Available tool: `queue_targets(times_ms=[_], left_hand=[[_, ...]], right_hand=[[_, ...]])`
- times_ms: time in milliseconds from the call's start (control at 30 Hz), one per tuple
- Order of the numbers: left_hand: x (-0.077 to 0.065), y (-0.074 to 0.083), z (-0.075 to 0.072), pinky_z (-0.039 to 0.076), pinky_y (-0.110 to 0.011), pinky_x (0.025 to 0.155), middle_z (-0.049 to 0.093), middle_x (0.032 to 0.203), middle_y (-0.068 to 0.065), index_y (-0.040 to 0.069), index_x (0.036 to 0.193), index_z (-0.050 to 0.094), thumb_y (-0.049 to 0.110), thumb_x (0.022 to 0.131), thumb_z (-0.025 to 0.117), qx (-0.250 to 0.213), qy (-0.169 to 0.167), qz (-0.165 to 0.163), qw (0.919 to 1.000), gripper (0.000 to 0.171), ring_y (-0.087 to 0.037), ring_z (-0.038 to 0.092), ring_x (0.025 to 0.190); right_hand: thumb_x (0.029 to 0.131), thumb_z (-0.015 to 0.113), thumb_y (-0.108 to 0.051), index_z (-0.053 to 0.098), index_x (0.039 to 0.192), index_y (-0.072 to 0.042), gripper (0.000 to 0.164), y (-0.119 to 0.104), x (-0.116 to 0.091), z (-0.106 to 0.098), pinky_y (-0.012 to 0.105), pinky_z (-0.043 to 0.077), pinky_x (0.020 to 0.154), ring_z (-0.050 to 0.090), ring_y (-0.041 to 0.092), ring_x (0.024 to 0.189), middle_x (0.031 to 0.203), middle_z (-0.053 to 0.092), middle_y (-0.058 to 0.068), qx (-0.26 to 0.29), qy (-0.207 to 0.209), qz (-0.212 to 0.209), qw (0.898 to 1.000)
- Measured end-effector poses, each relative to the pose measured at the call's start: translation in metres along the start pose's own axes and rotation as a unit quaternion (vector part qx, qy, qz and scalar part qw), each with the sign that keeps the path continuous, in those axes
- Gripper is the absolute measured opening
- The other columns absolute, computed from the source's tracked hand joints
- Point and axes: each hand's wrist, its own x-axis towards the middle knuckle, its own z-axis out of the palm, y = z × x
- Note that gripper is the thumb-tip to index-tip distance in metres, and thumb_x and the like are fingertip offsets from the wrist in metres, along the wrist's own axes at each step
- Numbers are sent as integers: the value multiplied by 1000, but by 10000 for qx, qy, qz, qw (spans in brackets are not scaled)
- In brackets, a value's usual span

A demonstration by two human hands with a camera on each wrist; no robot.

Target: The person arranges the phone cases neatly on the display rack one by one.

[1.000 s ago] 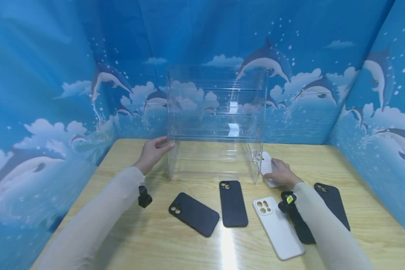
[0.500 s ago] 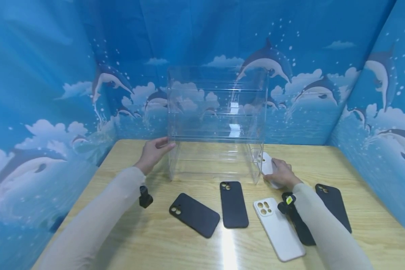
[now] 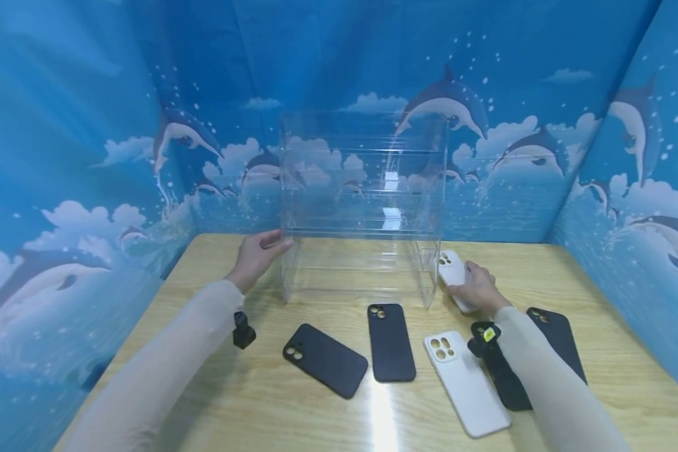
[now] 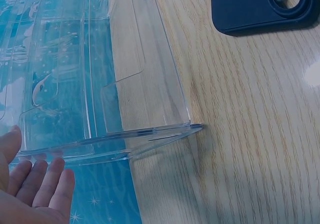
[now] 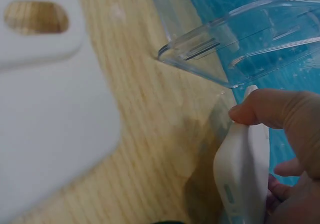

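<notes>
A clear acrylic display rack (image 3: 361, 235) with several tiers stands at the back middle of the table. My left hand (image 3: 258, 256) holds the rack's left side panel low down, thumb on one side and fingertips (image 4: 57, 164) against the other. Right of the rack, my right hand (image 3: 477, 287) grips a white phone case (image 3: 453, 271) by its long edges. In the right wrist view the thumb (image 5: 245, 113) presses one edge of this case (image 5: 242, 169), which is tilted; the fingers behind it are partly hidden. The case's camera cutout end lies close beside the rack's right panel.
Two black phone cases, one slanted (image 3: 324, 360) and one nearly straight (image 3: 392, 342), lie before the rack. A second white case (image 3: 466, 383) lies right of them. Two more black cases, one (image 3: 505, 383) partly under my right forearm and one (image 3: 559, 339) beyond it, lie farther right.
My right hand has shifted slightly to the right with the white phone case, whose cutout end no longer shows through the rack's side panel. My left hand stays in place.
</notes>
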Motion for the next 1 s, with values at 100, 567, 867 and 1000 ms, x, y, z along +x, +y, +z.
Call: queue_targets(times_ms=[100,567,867,1000], left_hand=[[0,0,0,39,-46,111,43,148,-9,11,145,41,38,92,64,7,-12,8,10000,64,-29,43,134],[-2,0,0,44,-44,107,42,149,-10,11,146,41,41,90,66,-145,-69,-62,9999,69,-29,45,132],[0,0,-2,50,-40,100,42,148,-10,11,146,41,37,92,65,-329,-98,-101,9994,65,-28,48,129],[0,1,-1,51,-39,100,42,148,-9,12,146,40,39,91,65,-297,-124,-94,9994,67,-27,48,129]], right_hand=[[82,69,-23,8,150,8,96,-5,-3,-4,64,28,108,21,51,128,145,19,36,86,194,103,9997],[80,70,-15,18,148,7,90,-30,-11,-28,64,31,104,25,50,123,138,23,38,519,887,-53,9947],[80,72,-14,22,148,5,86,-56,-15,-52,63,32,103,21,46,126,141,21,34,832,1715,-321,9812],[83,71,-17,20,149,2,86,-71,-17,-66,62,33,105,19,44,130,144,18,31,914,1982,-392,9751]])
